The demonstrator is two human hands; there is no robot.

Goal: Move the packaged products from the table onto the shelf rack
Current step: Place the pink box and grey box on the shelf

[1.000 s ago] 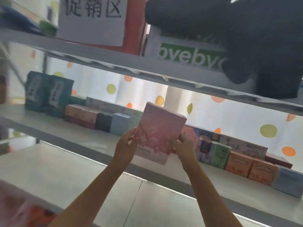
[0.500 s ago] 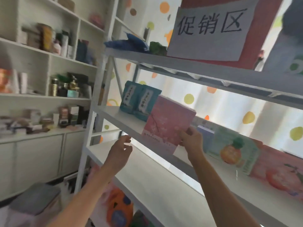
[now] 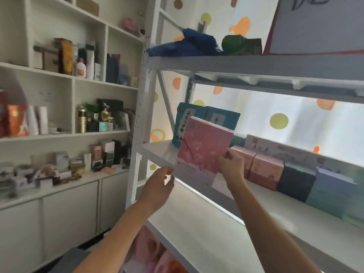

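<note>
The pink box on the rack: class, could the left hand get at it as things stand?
Probably yes. The left hand hovers open just beside the pink box, with nothing between; the right hand grips its other edge.

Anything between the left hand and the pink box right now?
No object. In the head view, the left hand hangs just left of the pink box, fingers loosely curled, with only a short gap over the shelf edge. The right hand grips the box.

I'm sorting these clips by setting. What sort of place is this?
Probably a small shop or stockroom. A metal shelf rack holds rows of boxed products, a handwritten paper sign stands on top, and the wall shelving is crowded with bottles and boxes.
</note>
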